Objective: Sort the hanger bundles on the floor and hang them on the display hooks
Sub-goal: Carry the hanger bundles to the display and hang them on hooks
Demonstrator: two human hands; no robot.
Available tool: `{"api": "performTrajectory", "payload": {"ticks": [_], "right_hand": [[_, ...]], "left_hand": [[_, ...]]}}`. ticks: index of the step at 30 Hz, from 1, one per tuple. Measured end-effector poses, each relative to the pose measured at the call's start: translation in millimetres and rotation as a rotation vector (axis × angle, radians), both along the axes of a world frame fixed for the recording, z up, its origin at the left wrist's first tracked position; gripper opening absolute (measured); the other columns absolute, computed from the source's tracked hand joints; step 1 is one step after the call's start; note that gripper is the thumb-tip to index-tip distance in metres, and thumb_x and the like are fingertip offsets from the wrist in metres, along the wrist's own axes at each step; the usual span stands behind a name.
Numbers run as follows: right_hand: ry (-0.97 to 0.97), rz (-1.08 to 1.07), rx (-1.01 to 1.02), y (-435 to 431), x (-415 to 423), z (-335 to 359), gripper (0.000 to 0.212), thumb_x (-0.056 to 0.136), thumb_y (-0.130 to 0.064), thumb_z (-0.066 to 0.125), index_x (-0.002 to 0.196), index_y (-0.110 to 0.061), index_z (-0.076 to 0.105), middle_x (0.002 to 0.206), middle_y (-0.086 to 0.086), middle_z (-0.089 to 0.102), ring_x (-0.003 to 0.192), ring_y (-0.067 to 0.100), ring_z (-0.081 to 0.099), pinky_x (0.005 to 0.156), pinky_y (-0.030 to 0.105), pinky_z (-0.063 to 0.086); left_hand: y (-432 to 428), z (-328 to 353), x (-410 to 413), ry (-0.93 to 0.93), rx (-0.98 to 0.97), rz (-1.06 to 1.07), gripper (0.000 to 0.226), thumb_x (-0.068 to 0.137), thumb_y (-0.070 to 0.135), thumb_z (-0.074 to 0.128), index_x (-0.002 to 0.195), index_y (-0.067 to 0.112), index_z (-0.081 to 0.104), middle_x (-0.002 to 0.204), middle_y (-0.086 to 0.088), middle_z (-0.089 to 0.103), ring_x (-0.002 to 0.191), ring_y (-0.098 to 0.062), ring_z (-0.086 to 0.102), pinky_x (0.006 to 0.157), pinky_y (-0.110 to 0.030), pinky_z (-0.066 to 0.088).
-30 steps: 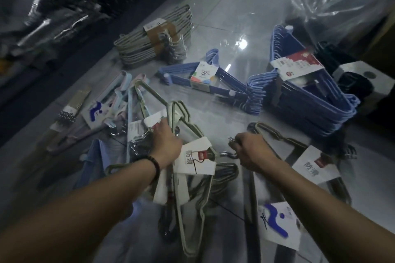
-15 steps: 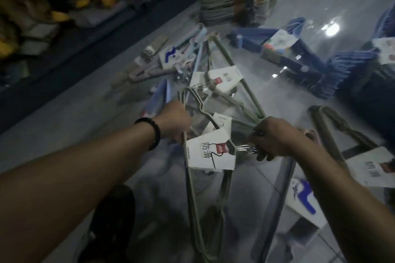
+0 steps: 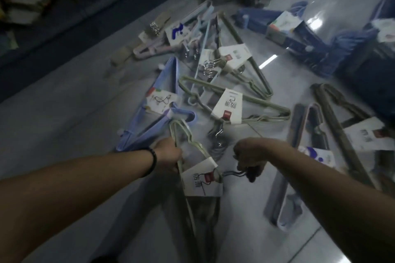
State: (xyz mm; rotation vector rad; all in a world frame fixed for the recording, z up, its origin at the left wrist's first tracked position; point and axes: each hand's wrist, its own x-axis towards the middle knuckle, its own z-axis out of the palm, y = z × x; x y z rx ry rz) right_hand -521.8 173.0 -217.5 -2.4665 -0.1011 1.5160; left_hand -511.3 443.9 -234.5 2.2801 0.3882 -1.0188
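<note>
Hands grip one green hanger bundle (image 3: 201, 179): left hand (image 3: 168, 156) its frame, right hand (image 3: 250, 156) its hooks.

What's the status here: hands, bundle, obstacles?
Left hand and right hand both grip one green hanger bundle. More bundles crowd the floor ahead.

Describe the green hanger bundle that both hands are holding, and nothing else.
The green hanger bundle is a stack of thin, pale green hangers, wire-like and seemingly coated, bound by a white card label with a red patch and dark print. It is raised off the tiled floor, tilted, with one shoulder pointing up and away. The left hand grips its frame; the right hand is closed on the dark hooks at its neck.
</note>
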Motion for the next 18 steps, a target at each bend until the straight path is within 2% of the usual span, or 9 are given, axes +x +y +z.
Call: {"api": "performTrajectory", "payload": {"ticks": [2,4,7,8,11,14,16,17,18], "right_hand": [[0.079,-0.017,-0.038,3,1,-1,0.016,0.087,-0.017,0.072,0.093,-0.003,0.076,0.084,0.003,0.081,0.079,0.016,0.079,0.07,0.026,0.063],[0.102,0.007,-0.069,5,1,-4,0.023,0.084,-0.019,0.072,0.096,0.0,0.075,0.083,-0.001,0.082,0.081,0.013,0.079,0.077,0.026,0.064],[0.076,0.007,-0.078,8,0,-4,0.028,0.089,-0.018,0.076,0.107,0.001,0.066,0.076,0.0,0.08,0.07,0.015,0.078,0.05,0.021,0.056],[0.091,-0.042,-0.07,9,0,-2,0.025,0.092,-0.014,0.074,0.107,0.002,0.062,0.072,0.004,0.079,0.064,0.019,0.077,0.047,0.023,0.054],[0.147,-0.079,-0.069,9,0,11,0.02,0.095,-0.006,0.07,0.109,0.004,0.059,0.071,0.012,0.077,0.06,0.025,0.076,0.048,0.028,0.057],[-0.002,0.03,-0.127,18,0,8,0.008,0.095,-0.012,0.071,0.09,-0.009,0.065,0.076,0.004,0.076,0.056,0.013,0.072,0.048,0.02,0.053],[-0.041,0.115,-0.15,23,-1,-10,0.007,0.096,-0.019,0.068,0.09,-0.015,0.067,0.092,0.001,0.079,0.069,0.008,0.074,0.055,0.013,0.05],[-0.042,0.105,-0.153,23,-3,-20,0.01,0.098,-0.021,0.066,0.097,-0.013,0.07,0.097,0.001,0.081,0.078,0.009,0.077,0.059,0.012,0.052],[-0.033,0.051,-0.148,22,-4,-28,0.016,0.099,-0.023,0.064,0.099,-0.009,0.071,0.093,0.005,0.082,0.078,0.014,0.079,0.059,0.016,0.055]], "left_hand": [[-1,-1,-2,-0.011,-0.018,0.014,0.025,0.08,0.02,0.063,0.09,-0.001,0.071,0.086,-0.02,0.077,0.073,-0.036,0.078,0.063,-0.055,0.065],[0,-3,-5,-0.06,-0.018,0.027,0.024,0.088,0.022,0.066,0.09,-0.001,0.073,0.081,-0.017,0.077,0.067,-0.032,0.078,0.061,-0.051,0.066],[7,0,-9,-0.117,-0.036,0.085,0.027,0.083,0.027,0.067,0.084,0.002,0.073,0.076,-0.013,0.077,0.066,-0.029,0.077,0.063,-0.048,0.066],[10,2,-10,-0.109,-0.074,0.121,0.022,0.083,0.024,0.068,0.085,0.002,0.072,0.077,-0.015,0.077,0.067,-0.03,0.077,0.062,-0.048,0.066],[15,13,-16,-0.007,-0.118,0.169,0.017,0.078,0.013,0.068,0.087,-0.001,0.07,0.072,-0.016,0.076,0.063,-0.031,0.077,0.066,-0.054,0.066],[19,18,-21,0.112,-0.089,0.151,0.012,0.087,0.004,0.063,0.092,-0.006,0.067,0.075,-0.023,0.073,0.055,-0.033,0.073,0.051,-0.041,0.062],[23,13,-18,0.086,-0.034,0.127,0.011,0.083,0.006,0.067,0.083,-0.004,0.069,0.074,-0.023,0.073,0.055,-0.033,0.073,0.048,-0.039,0.06],[25,10,-16,0.062,0.005,0.101,0.015,0.083,0.011,0.069,0.08,-0.003,0.071,0.076,-0.023,0.075,0.06,-0.035,0.075,0.053,-0.042,0.063],[27,4,-14,0.048,0.017,0.11,0.019,0.086,0.013,0.067,0.08,-0.004,0.072,0.076,-0.024,0.075,0.065,-0.037,0.077,0.059,-0.046,0.065]]}}
